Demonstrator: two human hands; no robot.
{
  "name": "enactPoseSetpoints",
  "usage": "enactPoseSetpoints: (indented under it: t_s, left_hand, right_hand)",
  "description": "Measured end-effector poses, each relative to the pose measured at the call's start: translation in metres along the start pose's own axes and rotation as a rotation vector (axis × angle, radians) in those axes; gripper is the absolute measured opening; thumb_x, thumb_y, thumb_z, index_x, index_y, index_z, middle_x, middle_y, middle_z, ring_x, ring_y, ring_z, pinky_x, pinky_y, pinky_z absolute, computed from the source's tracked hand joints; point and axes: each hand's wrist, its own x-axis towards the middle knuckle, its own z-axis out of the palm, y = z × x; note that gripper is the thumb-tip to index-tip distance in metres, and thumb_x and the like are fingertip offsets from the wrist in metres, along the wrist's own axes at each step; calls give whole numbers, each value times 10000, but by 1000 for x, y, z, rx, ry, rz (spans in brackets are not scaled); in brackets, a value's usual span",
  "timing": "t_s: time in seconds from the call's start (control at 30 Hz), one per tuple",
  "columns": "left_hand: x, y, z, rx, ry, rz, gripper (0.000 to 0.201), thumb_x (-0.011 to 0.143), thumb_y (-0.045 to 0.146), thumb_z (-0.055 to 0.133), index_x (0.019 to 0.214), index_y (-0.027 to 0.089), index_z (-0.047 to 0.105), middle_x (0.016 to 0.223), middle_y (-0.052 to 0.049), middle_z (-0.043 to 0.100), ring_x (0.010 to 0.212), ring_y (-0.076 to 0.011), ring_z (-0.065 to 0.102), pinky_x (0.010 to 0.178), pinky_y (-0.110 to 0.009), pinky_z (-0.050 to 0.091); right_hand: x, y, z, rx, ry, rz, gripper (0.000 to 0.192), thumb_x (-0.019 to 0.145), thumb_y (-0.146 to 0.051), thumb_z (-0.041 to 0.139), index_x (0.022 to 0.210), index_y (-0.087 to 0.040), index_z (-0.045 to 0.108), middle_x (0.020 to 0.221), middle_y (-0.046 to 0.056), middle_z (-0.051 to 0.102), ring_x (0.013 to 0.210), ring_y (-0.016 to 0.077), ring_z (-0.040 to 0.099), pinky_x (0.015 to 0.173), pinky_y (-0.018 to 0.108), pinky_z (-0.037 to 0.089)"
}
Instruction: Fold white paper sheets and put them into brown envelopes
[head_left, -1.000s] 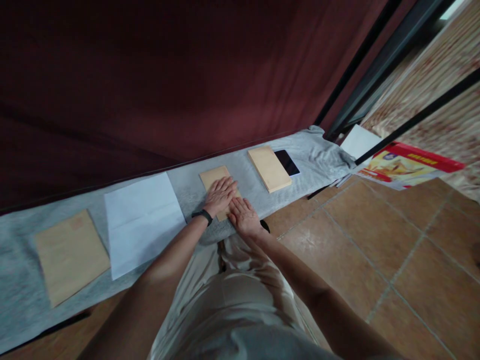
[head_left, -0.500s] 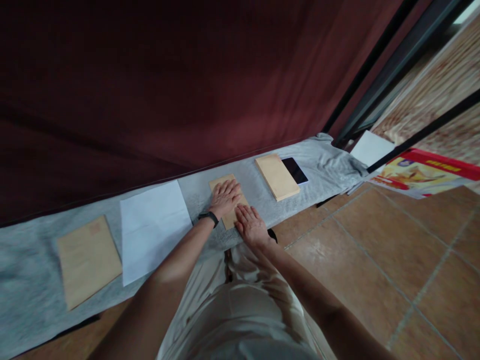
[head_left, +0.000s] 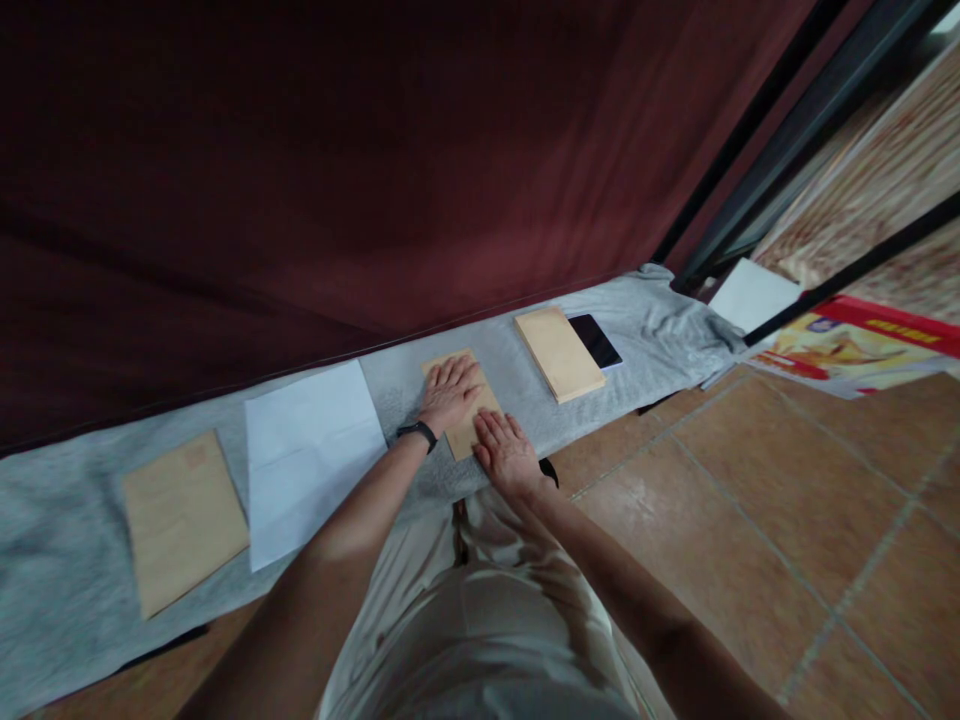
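Both hands lie flat, fingers spread, gripping nothing: the left hand (head_left: 448, 392) and right hand (head_left: 505, 452) press a small tan envelope (head_left: 466, 415) onto the grey cloth (head_left: 60, 590). This looks like flattening; lifting it would need fingers under an edge. The envelope is plain brown paper beside a white sheet (head_left: 311, 450).

Single head-worn view, high above, tilted forward and down along the wearer's own arms. Faces a long grey-covered bench (head_left: 660, 320) running left to right, curtain (head_left: 337, 150) beyond; tiled floor (head_left: 750, 500) near right. Medium distance, wide-angle.
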Motion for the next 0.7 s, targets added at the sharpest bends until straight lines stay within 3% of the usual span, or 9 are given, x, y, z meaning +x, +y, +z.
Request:
enactPoseSetpoints:
  t_s: [0.3, 0.7]
  left_hand:
    - [7, -9, 1, 7, -8, -41, 612, 1039, 508, 238, 1593, 280, 363, 1691, -55, 288, 1561, -325, 207, 1249, -550, 140]
    - [6, -7, 1, -34, 8, -91, 633, 1035, 478, 246, 1601, 211, 344, 1687, -113, 283, 1566, -313, 205, 1249, -573, 143]
  right_hand:
    - [0, 1, -4, -8, -27, 9, 532, 1070, -355, 428, 1555, -137, 415, 1614, 121, 426, 1507, 262, 361, 1266, 483, 232]
    - [1, 0, -11, 7, -44, 30, 515, 1080, -388, 403, 1541, -164, 441, 1602, 109, 448, 1513, 244, 358, 1276, 480, 232]
